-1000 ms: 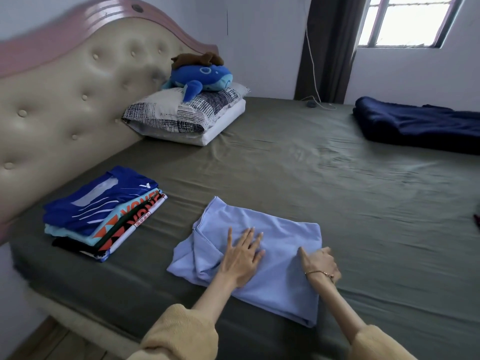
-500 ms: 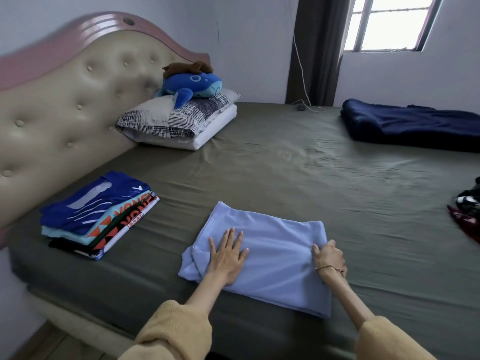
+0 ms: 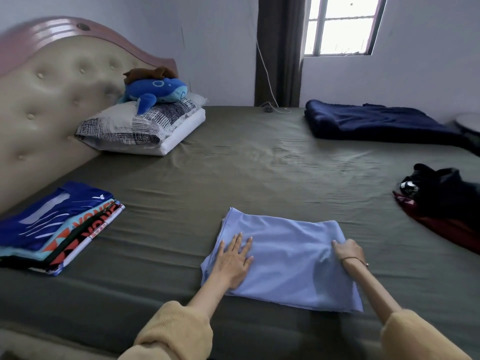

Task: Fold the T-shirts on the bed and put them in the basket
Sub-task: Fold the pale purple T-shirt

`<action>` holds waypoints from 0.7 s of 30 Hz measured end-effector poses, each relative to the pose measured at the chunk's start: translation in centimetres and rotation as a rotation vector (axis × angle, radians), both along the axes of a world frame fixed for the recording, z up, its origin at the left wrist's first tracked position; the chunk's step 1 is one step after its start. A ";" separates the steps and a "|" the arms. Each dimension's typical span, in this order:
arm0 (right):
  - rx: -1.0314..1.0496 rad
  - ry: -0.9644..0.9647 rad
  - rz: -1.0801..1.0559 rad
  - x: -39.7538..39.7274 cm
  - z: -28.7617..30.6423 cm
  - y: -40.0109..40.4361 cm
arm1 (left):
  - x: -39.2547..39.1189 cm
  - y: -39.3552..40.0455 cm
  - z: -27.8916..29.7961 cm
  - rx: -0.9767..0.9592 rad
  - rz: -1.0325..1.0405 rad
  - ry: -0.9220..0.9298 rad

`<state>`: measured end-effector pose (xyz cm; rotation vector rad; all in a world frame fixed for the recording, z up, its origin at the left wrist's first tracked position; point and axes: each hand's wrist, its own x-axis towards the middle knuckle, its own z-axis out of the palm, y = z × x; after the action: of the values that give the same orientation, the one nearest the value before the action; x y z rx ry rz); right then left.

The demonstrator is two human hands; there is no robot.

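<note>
Two hands, left [image 3: 233, 261] and right [image 3: 346, 252], on one T-shirt [image 3: 288, 258] (pale blue).

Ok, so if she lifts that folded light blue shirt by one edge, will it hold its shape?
Probably not. The folded light blue T-shirt looks thin and soft, wrinkling where the right hand pinches it, so it would likely droop and unfold. The flat left hand suggests it needs support underneath.
</note>
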<state>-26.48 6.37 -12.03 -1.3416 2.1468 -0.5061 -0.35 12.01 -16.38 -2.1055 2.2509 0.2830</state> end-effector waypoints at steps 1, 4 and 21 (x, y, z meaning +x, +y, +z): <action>-0.009 -0.004 0.027 0.6 0.8 -0.3 | 0.3 0.1 -0.1 -0.002 0.003 0.001; -0.040 -0.003 0.115 3.3 3.4 -1.0 | 1.3 0.3 0.2 -0.107 0.047 0.015; 0.083 -0.175 0.328 23.0 1.2 -1.2 | 7.4 0.0 1.7 0.100 0.621 1.432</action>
<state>-3.50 5.17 -10.79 -1.5055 1.7442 -0.3826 7.06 12.01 -14.69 -2.8492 1.5303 2.4700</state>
